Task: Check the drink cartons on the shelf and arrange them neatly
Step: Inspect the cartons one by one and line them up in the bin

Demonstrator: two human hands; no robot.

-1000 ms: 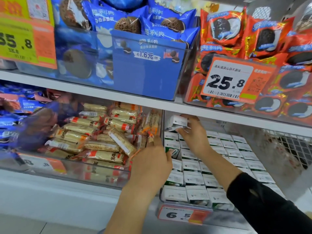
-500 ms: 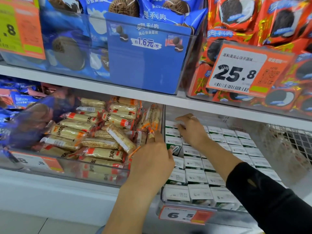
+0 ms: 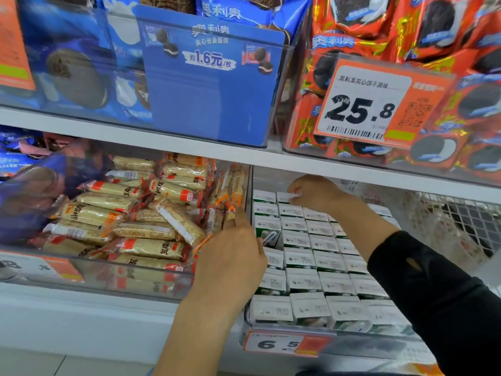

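Wrapped biscuit bars (image 3: 151,213) left, blue cookie packs (image 3: 81,63) and orange price tag (image 3: 379,104) above.

Your left hand (image 3: 230,263) is up in the middle of the view, back of the hand toward you, forearm bare and rising from the bottom edge. Index finger sticks up straight, the other fingers bend forward out of sight — can't tell if they hold anything. Your right hand (image 3: 315,192) reaches further in and to the left, knuckles up, fingers curled down at the tips. Right forearm runs diagonally — black sleeve (image 3: 439,302) covers it from mid-forearm back.
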